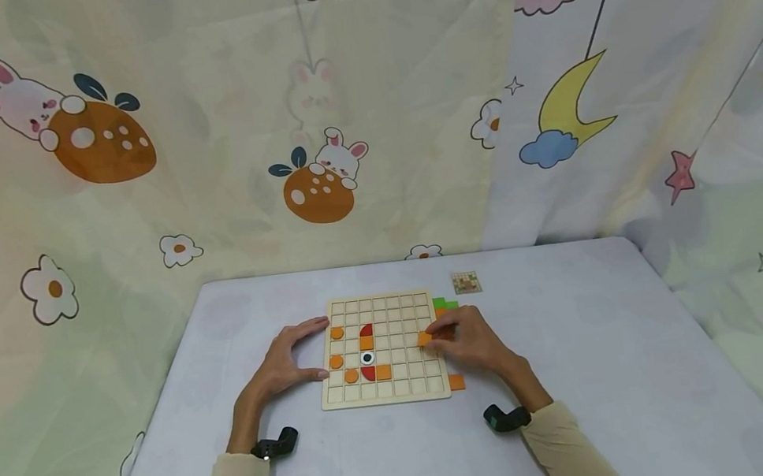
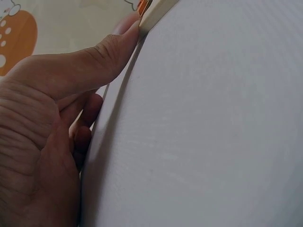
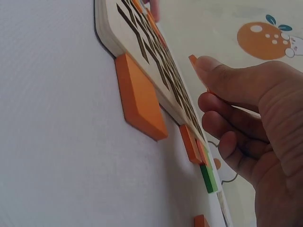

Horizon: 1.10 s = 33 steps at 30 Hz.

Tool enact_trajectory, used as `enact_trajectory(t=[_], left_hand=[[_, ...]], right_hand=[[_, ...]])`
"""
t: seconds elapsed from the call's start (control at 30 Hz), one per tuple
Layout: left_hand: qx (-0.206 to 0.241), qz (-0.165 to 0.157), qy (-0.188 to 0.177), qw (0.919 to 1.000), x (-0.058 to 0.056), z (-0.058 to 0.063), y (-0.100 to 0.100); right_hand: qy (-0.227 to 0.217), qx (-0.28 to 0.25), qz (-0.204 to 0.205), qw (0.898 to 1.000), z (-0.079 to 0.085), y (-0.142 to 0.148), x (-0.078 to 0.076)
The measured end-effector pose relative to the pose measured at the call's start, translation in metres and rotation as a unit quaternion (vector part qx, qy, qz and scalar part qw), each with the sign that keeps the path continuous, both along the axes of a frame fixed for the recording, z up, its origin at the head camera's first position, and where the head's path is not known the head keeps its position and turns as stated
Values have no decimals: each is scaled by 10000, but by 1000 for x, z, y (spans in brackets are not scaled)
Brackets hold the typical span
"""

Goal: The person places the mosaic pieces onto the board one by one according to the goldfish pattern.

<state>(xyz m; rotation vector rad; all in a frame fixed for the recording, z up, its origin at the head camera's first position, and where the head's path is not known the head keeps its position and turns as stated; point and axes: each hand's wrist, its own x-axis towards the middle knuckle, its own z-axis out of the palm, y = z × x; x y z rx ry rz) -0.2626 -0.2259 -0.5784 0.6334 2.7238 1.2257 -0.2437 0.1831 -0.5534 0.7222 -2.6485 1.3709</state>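
Note:
A wooden grid board (image 1: 387, 403) lies on the table. My left hand (image 1: 285, 362) is at its left edge, thumb and forefinger spread and touching the rim; in the left wrist view the thumb (image 2: 111, 54) presses the board's side. My right hand (image 1: 468, 338) pinches an orange square tile (image 1: 424, 339) between thumb and fingers, over the board's right columns. In the right wrist view a corner of that tile (image 3: 192, 59) shows past the thumb. On the board's left half lie orange discs (image 1: 338, 333), red quarter-round pieces (image 1: 367, 330), orange squares (image 1: 384, 372) and a black-and-white eye piece (image 1: 367, 358).
Beside the board's right edge lie an orange tile (image 1: 456, 382) near the front corner, and green tiles (image 1: 439, 303) with more orange ones farther back. A small patterned card (image 1: 466, 282) is behind them. A printed cloth (image 1: 218, 131) hangs at the table's far edge.

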Motion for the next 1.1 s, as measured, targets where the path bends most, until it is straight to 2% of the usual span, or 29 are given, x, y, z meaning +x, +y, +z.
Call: enact_trajectory(t=[0.23, 0.4, 0.67, 0.9, 1.1], left_hand=[[11, -17, 39, 10000, 2, 1, -1], [65, -28, 6, 10000, 3, 3, 0], [88, -43, -16, 10000, 2, 4, 0], [87, -52, -40, 9999, 1, 4, 0], [39, -10, -49, 10000, 2, 3, 0]], right_hand=[[50, 115, 110, 9999, -2, -6, 2], [98, 3, 198, 9998, -3, -11, 2], [149, 243, 110, 9995, -6, -23, 3], [328, 108, 242, 9991, -7, -33, 2], [-2, 148, 199, 9997, -8, -43, 3]])
